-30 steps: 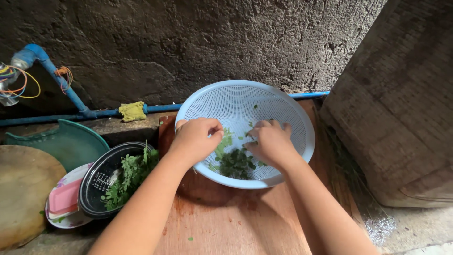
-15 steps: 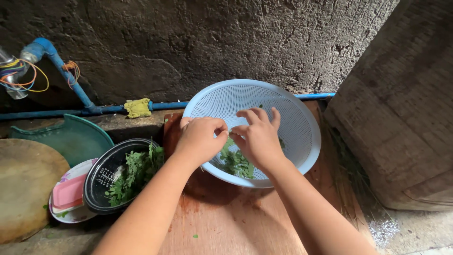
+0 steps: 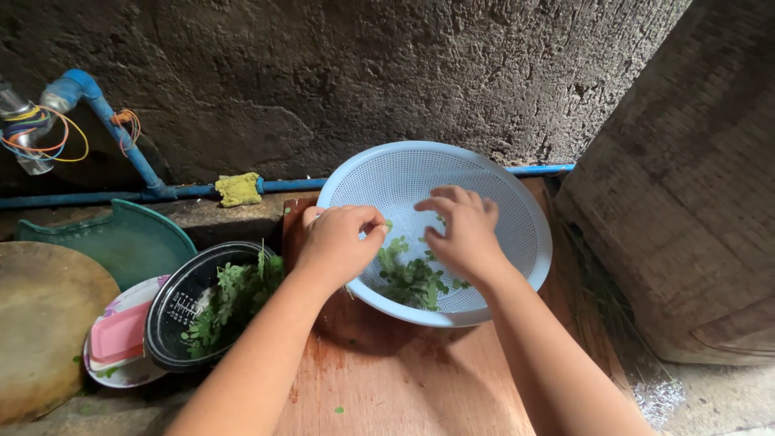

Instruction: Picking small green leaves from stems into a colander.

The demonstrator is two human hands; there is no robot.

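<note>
A pale blue plastic colander (image 3: 389, 179) rests tilted on a wooden board (image 3: 404, 379). A small pile of stripped green leaves (image 3: 412, 282) lies in its bottom. My left hand (image 3: 339, 242) hovers at the colander's near-left rim, thumb and forefinger pinched together on a thin sprig that is barely visible. My right hand (image 3: 462, 230) is inside the colander just above the leaves, fingers loosely curled and apart, a short gap from the left hand.
A black pot (image 3: 165, 311) with leafy green sprigs (image 3: 234, 295) sits left of the board, on a flowered plate (image 3: 113, 343). Further left are a green lid (image 3: 113, 234) and a round wooden slab (image 3: 40, 323). A blue pipe (image 3: 121, 149), a yellow cloth (image 3: 240, 188) and rough walls close the back; a concrete block (image 3: 686, 202) stands to the right.
My hands met over the colander half a second ago. The right hand has since pulled away to the right, and a few more leaves lie in the colander.
</note>
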